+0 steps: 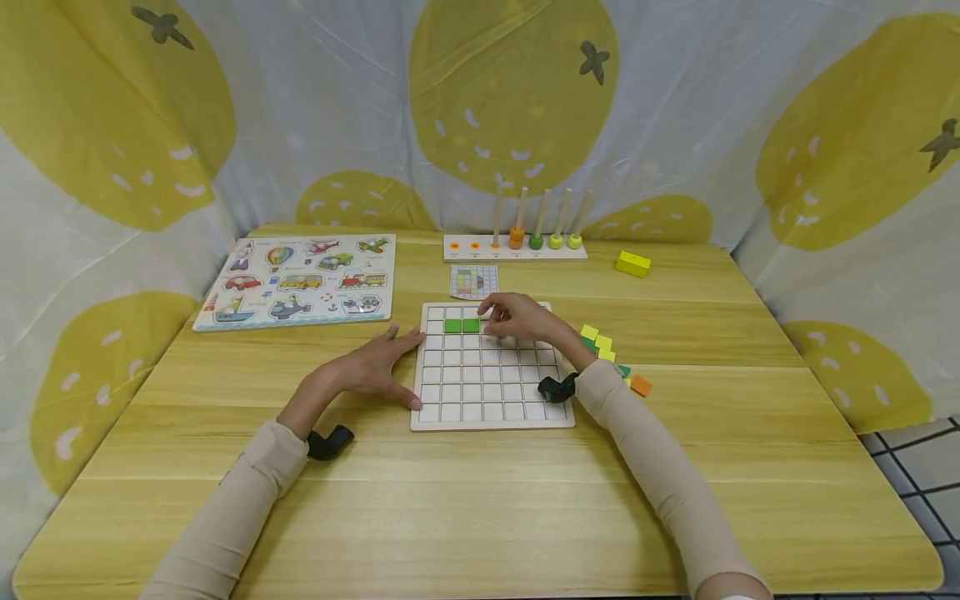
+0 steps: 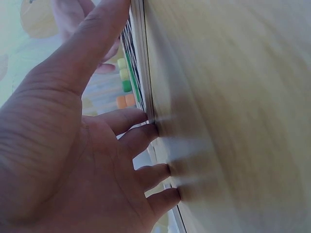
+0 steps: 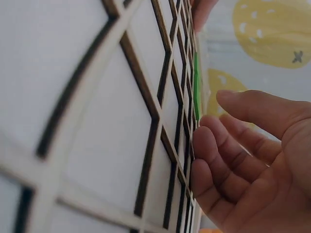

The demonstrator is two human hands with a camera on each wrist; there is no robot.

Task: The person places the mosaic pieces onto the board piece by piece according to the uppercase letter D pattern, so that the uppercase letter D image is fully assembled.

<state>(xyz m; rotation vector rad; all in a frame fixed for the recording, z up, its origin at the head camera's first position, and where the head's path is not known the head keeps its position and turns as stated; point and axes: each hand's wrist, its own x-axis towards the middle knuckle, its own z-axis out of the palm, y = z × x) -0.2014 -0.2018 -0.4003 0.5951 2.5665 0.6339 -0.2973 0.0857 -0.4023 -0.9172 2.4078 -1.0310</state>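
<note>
A white gridded board with a pale wooden rim [image 1: 452,392] is holding two bright green square tiles [image 1: 452,326] in adjacent cells near its far edge. The left hand [image 1: 369,367] is gripping nothing, spread fingers touching the board's left side. The right hand [image 1: 517,318], thumb and fingers parted, is grasping nothing beside them. One orange square tile [image 1: 641,385] is lying right of the board.
</note>
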